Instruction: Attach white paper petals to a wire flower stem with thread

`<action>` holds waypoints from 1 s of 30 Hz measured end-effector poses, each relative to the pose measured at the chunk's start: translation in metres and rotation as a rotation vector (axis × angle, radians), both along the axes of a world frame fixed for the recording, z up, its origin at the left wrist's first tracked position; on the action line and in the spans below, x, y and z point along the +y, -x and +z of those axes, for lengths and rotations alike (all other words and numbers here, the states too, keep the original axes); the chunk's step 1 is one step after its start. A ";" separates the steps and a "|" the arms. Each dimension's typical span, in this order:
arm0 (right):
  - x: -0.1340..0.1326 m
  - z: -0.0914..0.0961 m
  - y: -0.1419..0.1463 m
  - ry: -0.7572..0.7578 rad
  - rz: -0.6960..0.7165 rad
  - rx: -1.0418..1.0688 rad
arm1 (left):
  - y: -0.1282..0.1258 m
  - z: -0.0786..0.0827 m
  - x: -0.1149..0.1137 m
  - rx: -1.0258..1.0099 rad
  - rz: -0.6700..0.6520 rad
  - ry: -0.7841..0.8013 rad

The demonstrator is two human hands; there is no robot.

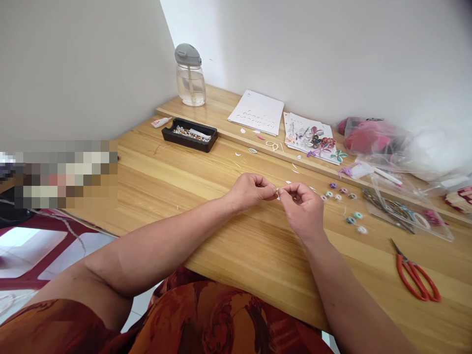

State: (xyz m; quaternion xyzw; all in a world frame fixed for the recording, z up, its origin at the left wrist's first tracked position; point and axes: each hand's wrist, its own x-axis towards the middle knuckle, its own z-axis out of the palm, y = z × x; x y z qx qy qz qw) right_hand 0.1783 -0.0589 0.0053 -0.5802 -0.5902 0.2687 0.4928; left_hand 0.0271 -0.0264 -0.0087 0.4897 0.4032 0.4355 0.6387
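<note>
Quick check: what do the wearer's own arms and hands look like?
Left hand and right hand are bare: no gloves, rings, bracelets or watch visible. Forearms uncovered. Left sleeve is short, patterned in dark red, orange and brown; right sleeve out of view.

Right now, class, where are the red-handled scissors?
In the head view, the red-handled scissors lie at the lower right on the wooden table, right of the person's right hand and just nearer the person than the clear plastic container.
</note>
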 end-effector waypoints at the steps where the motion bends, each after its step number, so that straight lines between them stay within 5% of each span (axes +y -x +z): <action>1: 0.000 0.000 0.000 0.003 0.003 -0.008 | 0.000 0.001 0.000 -0.002 0.004 0.010; 5: 0.002 -0.002 -0.005 0.030 0.060 0.097 | 0.000 0.009 -0.001 -0.062 0.028 0.081; 11: 0.009 -0.006 -0.013 -0.079 -0.034 0.331 | 0.001 0.014 0.001 -0.222 0.066 0.166; 16: 0.006 -0.007 -0.004 0.139 0.165 0.472 | 0.004 0.012 0.003 -0.308 0.049 0.155; 21: -0.001 -0.010 0.002 0.294 0.242 0.339 | 0.006 0.014 0.006 -0.324 0.095 0.137; 30: -0.014 -0.002 0.009 0.096 0.131 -0.022 | 0.006 0.019 0.008 -0.327 0.149 0.172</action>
